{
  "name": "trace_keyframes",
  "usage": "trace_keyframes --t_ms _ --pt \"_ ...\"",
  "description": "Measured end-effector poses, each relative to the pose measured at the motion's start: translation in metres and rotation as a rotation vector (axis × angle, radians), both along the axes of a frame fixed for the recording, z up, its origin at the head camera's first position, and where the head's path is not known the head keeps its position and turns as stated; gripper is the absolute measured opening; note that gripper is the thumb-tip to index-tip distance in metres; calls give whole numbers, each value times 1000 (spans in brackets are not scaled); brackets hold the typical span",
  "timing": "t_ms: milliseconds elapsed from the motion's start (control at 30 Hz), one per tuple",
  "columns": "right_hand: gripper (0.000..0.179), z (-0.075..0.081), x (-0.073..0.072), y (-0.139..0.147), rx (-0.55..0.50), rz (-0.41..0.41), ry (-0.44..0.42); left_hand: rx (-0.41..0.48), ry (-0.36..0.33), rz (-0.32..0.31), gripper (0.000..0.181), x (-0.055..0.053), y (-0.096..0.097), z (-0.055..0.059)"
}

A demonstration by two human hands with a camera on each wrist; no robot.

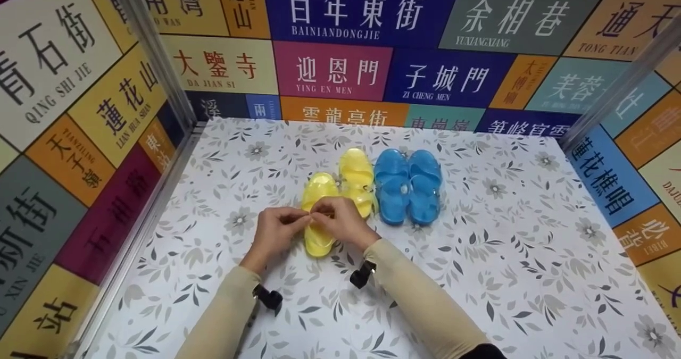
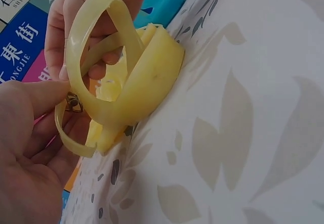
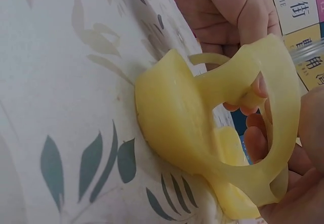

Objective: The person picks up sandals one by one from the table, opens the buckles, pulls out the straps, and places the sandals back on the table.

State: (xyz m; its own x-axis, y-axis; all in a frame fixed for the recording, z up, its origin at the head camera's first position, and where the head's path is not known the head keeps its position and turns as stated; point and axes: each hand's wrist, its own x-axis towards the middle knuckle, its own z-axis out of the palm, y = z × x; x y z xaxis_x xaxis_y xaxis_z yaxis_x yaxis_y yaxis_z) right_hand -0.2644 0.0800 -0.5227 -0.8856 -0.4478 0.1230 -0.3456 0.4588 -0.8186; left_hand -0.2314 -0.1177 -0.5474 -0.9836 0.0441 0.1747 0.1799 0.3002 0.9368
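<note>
A yellow jelly sandal [image 1: 321,184] lies on the patterned table, toe pointing away. Both hands meet over its ankle strap [image 2: 103,1]. From the left side, my left hand [image 1: 274,234] pinches the strap by a small metal buckle [image 2: 74,101], between thumb and fingers. Opposite it, my right hand [image 1: 343,222] has its thumb and fingers curled on the strap, with the fingertips partly hidden behind the strap loop in the right wrist view. One thin strap end [image 2: 76,146] curves below the buckle. The second yellow sandal [image 1: 355,167] lies just beyond the right hand.
A pair of blue sandals, the left one [image 1: 392,189] and the right one [image 1: 424,189], lies right of the yellow ones. Sign-covered panels [image 1: 330,72] stand behind and at both sides of the table [image 1: 505,274]. Each wrist wears a black strap-on device [image 1: 267,298].
</note>
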Motion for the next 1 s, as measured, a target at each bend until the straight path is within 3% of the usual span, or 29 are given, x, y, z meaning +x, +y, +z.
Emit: trace_keyframes --t_ms 400,633,1000 --pt "11 -3 0 3 11 -10 14 -11 7 23 8 3 -4 -3" --pt "22 2 -2 2 71 45 -2 -18 30 -13 8 2 -1 0" --pt "12 6 -3 7 95 65 46 -35 82 -56 8 -1 5 -2"
